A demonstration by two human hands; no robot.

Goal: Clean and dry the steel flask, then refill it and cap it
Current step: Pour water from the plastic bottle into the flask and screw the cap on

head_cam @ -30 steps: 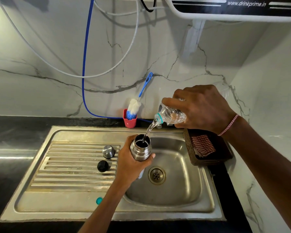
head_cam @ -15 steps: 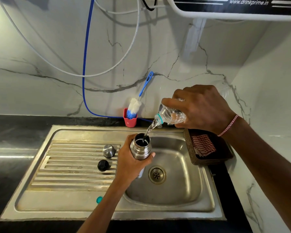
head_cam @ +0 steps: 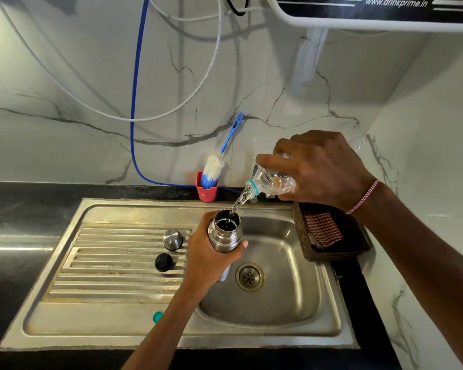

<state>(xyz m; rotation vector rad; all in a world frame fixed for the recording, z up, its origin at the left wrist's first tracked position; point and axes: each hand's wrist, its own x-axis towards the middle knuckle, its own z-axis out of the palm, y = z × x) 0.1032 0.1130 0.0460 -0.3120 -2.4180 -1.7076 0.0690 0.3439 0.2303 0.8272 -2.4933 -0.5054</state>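
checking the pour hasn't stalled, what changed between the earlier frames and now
Nothing visibly moved. The left hand still holds the steel flask over the sink, the right hand still tips the plastic bottle, and water still streams into the flask. The steel cap and black stopper stay on the drainboard.

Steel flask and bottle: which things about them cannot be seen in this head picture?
1. Water level inside the steel flask: head view, the inside is dark.
2. Lower body of the flask: head view, covered by the left hand.
3. Body of the plastic bottle and the water left in it: head view, wrapped by the right hand.
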